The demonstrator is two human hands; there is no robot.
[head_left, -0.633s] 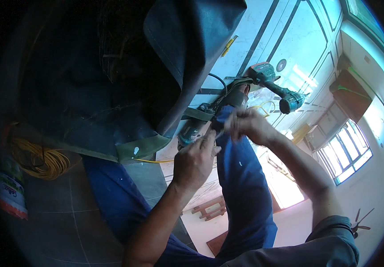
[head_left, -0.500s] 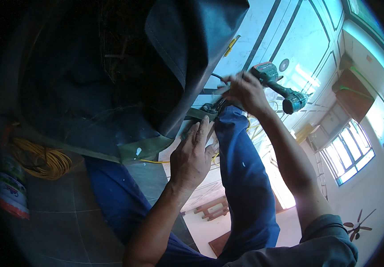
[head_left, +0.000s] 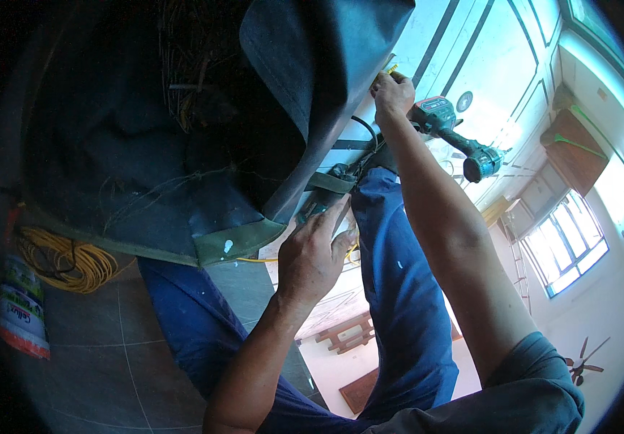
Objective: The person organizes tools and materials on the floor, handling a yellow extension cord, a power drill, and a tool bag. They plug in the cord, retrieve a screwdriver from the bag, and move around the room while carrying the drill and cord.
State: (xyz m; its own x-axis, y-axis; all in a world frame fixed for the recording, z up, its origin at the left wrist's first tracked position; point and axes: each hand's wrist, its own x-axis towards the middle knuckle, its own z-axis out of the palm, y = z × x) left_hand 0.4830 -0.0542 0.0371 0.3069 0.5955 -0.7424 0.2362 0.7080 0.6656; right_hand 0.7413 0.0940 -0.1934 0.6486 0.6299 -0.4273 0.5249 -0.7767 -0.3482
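My right hand [head_left: 393, 98] is stretched far forward, its fingers closed around a slim yellow utility knife [head_left: 391, 69] beside the bag's upper edge. My left hand [head_left: 312, 253] lies with extended fingers by a dark strap [head_left: 330, 182] at the bag's lower right corner; the fingertips are partly hidden. The large dark bag [head_left: 276, 79] gapes on the left, with thin wiry strands inside. A teal and black cordless drill [head_left: 453, 134] lies just right of my right forearm, its chuck pointing right.
A coil of yellow cable [head_left: 66, 260] and a printed packet with a red base [head_left: 23, 318] lie on the dark tiled floor [head_left: 117, 362] at left. My blue-trousered legs [head_left: 406, 289] straddle the space below. A black cord [head_left: 366, 126] loops by the bag.
My right hand has moved forward from near the strap and black cord to the yellow utility knife and taken hold of it. The left hand has barely moved.
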